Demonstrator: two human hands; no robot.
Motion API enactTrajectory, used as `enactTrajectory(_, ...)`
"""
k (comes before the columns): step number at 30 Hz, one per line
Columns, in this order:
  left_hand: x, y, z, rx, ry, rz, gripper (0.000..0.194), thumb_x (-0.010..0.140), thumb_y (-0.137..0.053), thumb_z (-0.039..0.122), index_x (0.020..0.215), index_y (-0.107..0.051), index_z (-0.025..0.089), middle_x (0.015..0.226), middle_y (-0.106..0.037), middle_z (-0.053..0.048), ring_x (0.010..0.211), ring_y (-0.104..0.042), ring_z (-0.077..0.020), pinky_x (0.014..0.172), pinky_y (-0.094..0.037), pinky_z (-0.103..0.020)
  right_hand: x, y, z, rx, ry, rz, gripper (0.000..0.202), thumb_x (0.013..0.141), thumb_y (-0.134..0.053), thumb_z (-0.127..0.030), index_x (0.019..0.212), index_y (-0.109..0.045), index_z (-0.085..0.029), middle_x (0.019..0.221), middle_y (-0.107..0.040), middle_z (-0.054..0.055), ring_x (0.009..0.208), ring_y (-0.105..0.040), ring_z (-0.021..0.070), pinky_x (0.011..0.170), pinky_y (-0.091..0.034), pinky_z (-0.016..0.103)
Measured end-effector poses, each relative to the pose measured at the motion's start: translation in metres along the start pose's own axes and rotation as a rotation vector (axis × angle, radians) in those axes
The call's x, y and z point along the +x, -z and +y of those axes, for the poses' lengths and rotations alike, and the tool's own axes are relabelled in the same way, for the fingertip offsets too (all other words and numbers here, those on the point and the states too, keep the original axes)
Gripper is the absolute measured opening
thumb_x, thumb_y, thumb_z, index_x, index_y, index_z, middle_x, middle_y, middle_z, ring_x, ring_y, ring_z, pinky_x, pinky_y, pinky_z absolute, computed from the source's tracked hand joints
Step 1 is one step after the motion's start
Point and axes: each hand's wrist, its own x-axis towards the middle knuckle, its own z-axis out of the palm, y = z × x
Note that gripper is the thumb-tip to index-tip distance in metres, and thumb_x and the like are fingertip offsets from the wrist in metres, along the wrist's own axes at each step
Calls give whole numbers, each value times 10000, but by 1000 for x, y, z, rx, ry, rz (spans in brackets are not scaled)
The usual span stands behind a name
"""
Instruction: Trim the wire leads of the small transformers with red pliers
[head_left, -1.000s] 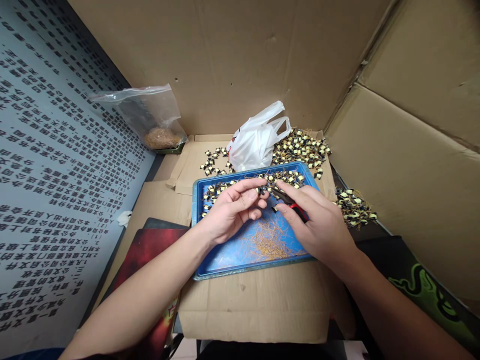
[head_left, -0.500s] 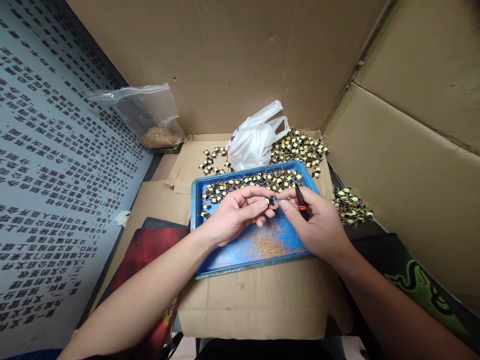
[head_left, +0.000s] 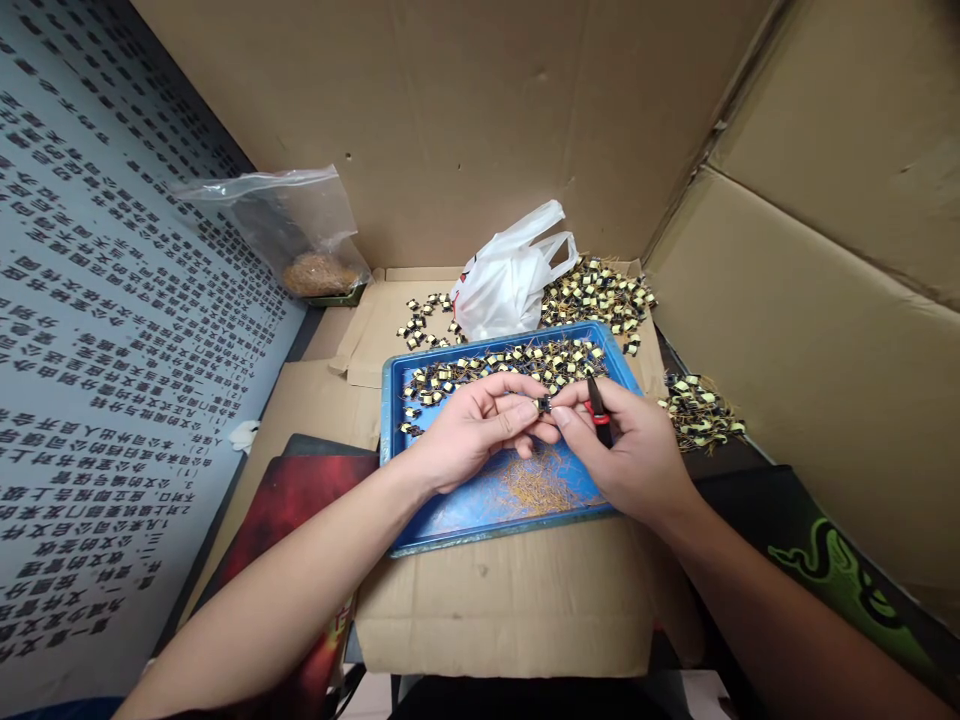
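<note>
Between thumb and fingers, my left hand (head_left: 480, 430) pinches a small black and yellow component (head_left: 541, 404) over the blue tray (head_left: 450, 535). My right hand (head_left: 626, 440) is closed around a red and black cutting tool (head_left: 599, 412), its dark tip pointing up. The right thumb and forefinger meet at the component's right side; any wire between them is too small to make out. Many similar components (head_left: 495, 368) with brown wires lie along the tray's far side. Loose wire clippings (head_left: 541, 482) are heaped in its near middle.
Behind the tray stand a white plastic bag (head_left: 506, 285) and a component pile (head_left: 600, 295). Another pile (head_left: 701, 412) lies right. A clear bag (head_left: 319, 235) sits back left. Cardboard walls (head_left: 465, 120) enclose the back and right; a printed sheet (head_left: 97, 330) covers the left.
My right hand has shifted slightly left and its fingertips have closed in on the component. The tool has tilted a little more upright. My left hand is almost unmoved.
</note>
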Motion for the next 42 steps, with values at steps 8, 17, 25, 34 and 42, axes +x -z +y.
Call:
enactTrajectory(8,1,1,-2,3,-6,-16,298,897,-842,297,1094,-681,142,875,-814,-91,767,-768,-141,632,-572,-192,0,0,1,-49,31,25,94,945,-661,-251,891,-704,-187,669,-642,-30,560,-547,112,558,-442,260)
enactTrajectory(17,1,1,-3,36,-15,-8,299,890,-846,306,1085,-690,140,875,-797,-81,782,-769,-150,624,-575,-196,-1,0,0,-65,48,43,101,929,-648,-239,840,-678,-204,673,-645,-23,562,-545,120,558,-441,269)
enactTrajectory(25,0,-2,-3,78,-3,-27,296,878,-853,314,1059,-706,133,863,-786,-74,670,-720,-114,615,-567,-200,0,1,0,-91,112,41,110,890,-660,-228,785,-629,-215,659,-608,-32,568,-513,121,556,-419,270)
enactTrajectory(34,-2,-5,1,176,-65,-12,294,855,-866,269,1115,-778,162,898,-765,-41,652,-668,-85,657,-561,-214,0,0,-2,-134,129,47,152,879,-584,-189,733,-561,-227,618,-489,-48,562,-462,124,552,-387,277)
enactTrajectory(42,0,-1,-2,105,-107,52,289,895,-829,307,1140,-789,158,996,-785,-101,815,-725,-150,659,-569,-229,-1,7,6,-21,-36,-92,153,933,-619,-197,1067,-551,-225,823,-686,-1,639,-625,156,558,-486,273)
